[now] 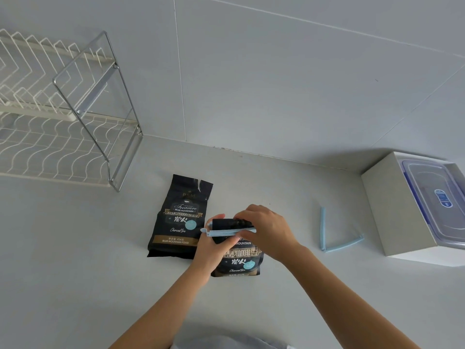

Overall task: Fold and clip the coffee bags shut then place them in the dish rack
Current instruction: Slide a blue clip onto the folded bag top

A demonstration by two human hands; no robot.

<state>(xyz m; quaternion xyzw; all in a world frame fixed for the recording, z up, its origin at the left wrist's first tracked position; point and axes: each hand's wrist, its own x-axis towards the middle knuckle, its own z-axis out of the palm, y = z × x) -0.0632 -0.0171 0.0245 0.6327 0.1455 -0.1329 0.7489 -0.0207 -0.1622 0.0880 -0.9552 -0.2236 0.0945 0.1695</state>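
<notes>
At the near centre of the counter (75, 248) I see the coffee bag being worked on (241, 260), standing with its top folded over and a light blue clip (230, 232) laid across the fold. My left hand (210, 248) grips the bag's left side just under the clip, thumb up by the clip's hinged end, fingers curled against the front. My right hand (264, 230) comes over the top from the right, fingers closed down on the fold and the clip's right end; I cannot tell whether the clip has latched. Just to the left and a little farther away the second coffee bag (180, 217) lies flat, face up, top unfolded and torn open at its far right corner, its near right corner touching or tucked behind my left hand. To the right, well apart from both bags, a second blue clip (337, 235) lies spread in a wide V on bare counter. Beyond it, at the right edge, a white box (392, 207) holds a clear lidded container (432, 197). The dish rack (63, 117) stands at the far left against the tiled wall (276, 71), its wire shelves bare, with clear counter between it and the bags.
</notes>
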